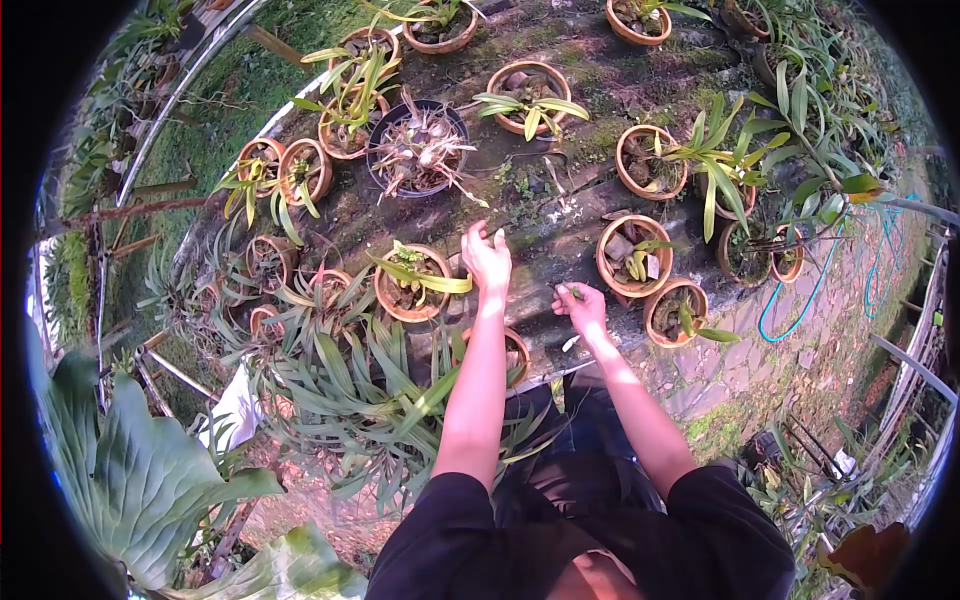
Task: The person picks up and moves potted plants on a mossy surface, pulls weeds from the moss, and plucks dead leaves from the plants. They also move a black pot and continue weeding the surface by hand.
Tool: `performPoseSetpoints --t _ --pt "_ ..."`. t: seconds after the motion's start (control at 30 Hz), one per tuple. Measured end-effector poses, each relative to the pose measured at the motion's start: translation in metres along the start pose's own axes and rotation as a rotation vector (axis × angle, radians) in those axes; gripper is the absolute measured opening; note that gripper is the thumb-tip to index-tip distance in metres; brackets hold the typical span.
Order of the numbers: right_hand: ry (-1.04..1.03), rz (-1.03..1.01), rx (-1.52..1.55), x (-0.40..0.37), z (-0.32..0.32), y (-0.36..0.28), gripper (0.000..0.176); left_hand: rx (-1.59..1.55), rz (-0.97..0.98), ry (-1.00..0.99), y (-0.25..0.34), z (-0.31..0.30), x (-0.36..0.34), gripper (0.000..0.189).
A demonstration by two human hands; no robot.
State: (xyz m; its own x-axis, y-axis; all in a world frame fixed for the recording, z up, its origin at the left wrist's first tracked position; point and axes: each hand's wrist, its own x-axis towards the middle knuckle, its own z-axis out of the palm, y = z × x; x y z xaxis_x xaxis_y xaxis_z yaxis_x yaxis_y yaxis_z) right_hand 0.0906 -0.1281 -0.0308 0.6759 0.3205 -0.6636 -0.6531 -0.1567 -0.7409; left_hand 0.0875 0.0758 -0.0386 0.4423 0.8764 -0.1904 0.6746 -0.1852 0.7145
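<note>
My left hand hovers over the mossy bench, palm partly up and fingers loosely apart, with nothing visible in it. Just below and left of it sits a clay pot holding a long-leaved plant. Up and to the left stands a black pot full of pale, dry bulbs and stems, one stem reaching toward my fingertips. My right hand is closed in a pinch; a tiny dark-green bit shows at the fingertips, too small to name. Nearest to that hand is a clay pot with chunks and a yellow-green plant.
Several more clay pots stand around the bench, including one at the back and one at right. Long strappy leaves crowd the front left. A blue-green hose lies at right over stone paving.
</note>
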Motion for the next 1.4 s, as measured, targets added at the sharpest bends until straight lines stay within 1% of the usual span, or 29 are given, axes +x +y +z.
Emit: performPoseSetpoints --t 0.13,0.2,0.37,0.43,0.47,0.5,0.57,0.6,0.63,0.7,0.77,0.8,0.83,0.87,0.9,0.93,0.97,1.0,1.03,1.07,1.1,1.13,1.17,1.2,1.23,1.27,1.3,1.33,1.4 --pt "0.013 0.047 -0.049 -0.025 -0.032 -0.002 0.019 0.099 0.075 0.073 -0.024 0.023 0.027 0.015" --pt "0.056 0.048 -0.077 -0.037 -0.048 -0.004 0.018 0.022 0.058 0.111 -0.028 0.023 0.032 0.013" --pt "0.116 0.016 0.059 -0.048 -0.079 0.015 0.017 -0.122 -0.031 0.149 -0.027 0.012 0.017 0.008" --pt "0.123 0.027 0.084 -0.051 -0.080 0.015 0.017 -0.184 -0.069 -0.003 -0.021 0.009 -0.004 0.009" --pt "0.107 0.039 0.072 -0.051 -0.080 0.015 0.018 -0.231 -0.008 -0.158 -0.023 0.009 -0.019 0.010" --pt "0.119 0.069 0.149 -0.052 -0.076 0.010 0.018 -0.271 -0.111 -0.350 -0.001 0.001 -0.040 0.012" --pt "0.137 0.134 0.298 -0.059 -0.061 -0.006 0.019 -0.265 0.056 -0.649 0.028 -0.012 -0.094 0.017" --pt "0.077 0.155 0.389 -0.057 -0.062 -0.002 0.020 -0.243 0.028 -0.880 0.033 -0.012 -0.115 0.028" --pt "0.100 0.129 0.332 -0.056 -0.068 0.009 0.020 -0.360 -0.065 -1.045 0.032 -0.011 -0.131 0.046" --pt "0.153 0.069 0.220 -0.054 -0.080 0.023 0.021 -0.297 0.100 -1.099 0.020 -0.005 -0.137 0.059" --pt "0.224 0.090 0.229 -0.057 -0.095 0.028 0.020 -0.691 -0.473 -1.239 0.014 -0.005 -0.129 0.059" --pt "0.227 0.090 0.229 -0.061 -0.103 0.033 0.021 -0.725 -0.526 -1.234 0.014 -0.011 -0.116 0.056" --pt "0.230 0.089 0.228 -0.066 -0.111 0.037 0.021 -0.632 -0.481 -1.190 0.019 -0.018 -0.100 0.050" --pt "0.239 0.113 0.224 -0.072 -0.119 0.039 0.019 -0.573 -0.465 -0.986 0.019 -0.018 -0.085 0.037" --pt "0.277 0.117 0.176 -0.082 -0.129 0.044 0.019 -0.523 -0.315 -0.738 -0.005 -0.003 -0.073 0.023" --pt "0.312 0.119 0.129 -0.091 -0.138 0.049 0.019 -1.078 -0.338 -0.581 -0.074 0.039 -0.046 0.017" --pt "0.346 0.122 0.083 -0.103 -0.150 0.055 0.019 -0.248 -0.105 -0.242 -0.028 0.012 -0.037 0.020" --pt "0.390 0.115 0.069 -0.115 -0.162 0.058 0.020 -0.110 0.011 -0.001 -0.024 0.009 -0.022 0.020" --pt "0.434 0.109 0.056 -0.129 -0.175 0.062 0.021 -0.076 -0.016 0.103 -0.024 0.010 -0.006 0.022" --pt "0.559 0.124 -0.074 -0.140 -0.194 0.073 0.026 0.061 -0.008 0.222 -0.021 0.009 0.005 0.030" --pt "0.682 0.139 -0.206 -0.152 -0.211 0.084 0.032 0.089 0.025 0.272 -0.032 0.015 0.019 0.039" --pt "0.760 -0.051 -0.970 -0.168 -0.221 0.087 0.048 0.184 0.022 0.281 -0.048 0.021 0.030 0.041" --pt "0.737 -0.019 -1.084 -0.172 -0.220 0.086 0.052 0.282 0.020 0.286 -0.059 0.026 0.035 0.043" --pt "0.712 0.015 -1.197 -0.176 -0.219 0.084 0.055 0.288 -0.116 0.259 -0.054 0.027 0.036 0.042" --pt "0.685 0.051 -1.310 -0.181 -0.212 0.075 0.058 0.223 -0.045 0.213 -0.068 0.028 0.038 0.035" --pt "0.579 0.145 -1.206 -0.176 -0.205 0.067 0.051 0.218 -0.017 0.203 -0.081 0.030 0.043 0.030" --pt "0.485 0.076 -1.068 -0.163 -0.196 0.067 0.047 0.211 0.014 0.193 -0.085 0.032 0.046 0.024" --pt "0.391 0.010 -0.928 -0.150 -0.188 0.069 0.043 0.214 -0.085 0.135 -0.062 0.020 0.043 0.015" --pt "0.221 -0.149 -0.796 -0.122 -0.145 0.051 0.033 0.194 -0.109 0.207 -0.051 0.019 0.032 0.011"
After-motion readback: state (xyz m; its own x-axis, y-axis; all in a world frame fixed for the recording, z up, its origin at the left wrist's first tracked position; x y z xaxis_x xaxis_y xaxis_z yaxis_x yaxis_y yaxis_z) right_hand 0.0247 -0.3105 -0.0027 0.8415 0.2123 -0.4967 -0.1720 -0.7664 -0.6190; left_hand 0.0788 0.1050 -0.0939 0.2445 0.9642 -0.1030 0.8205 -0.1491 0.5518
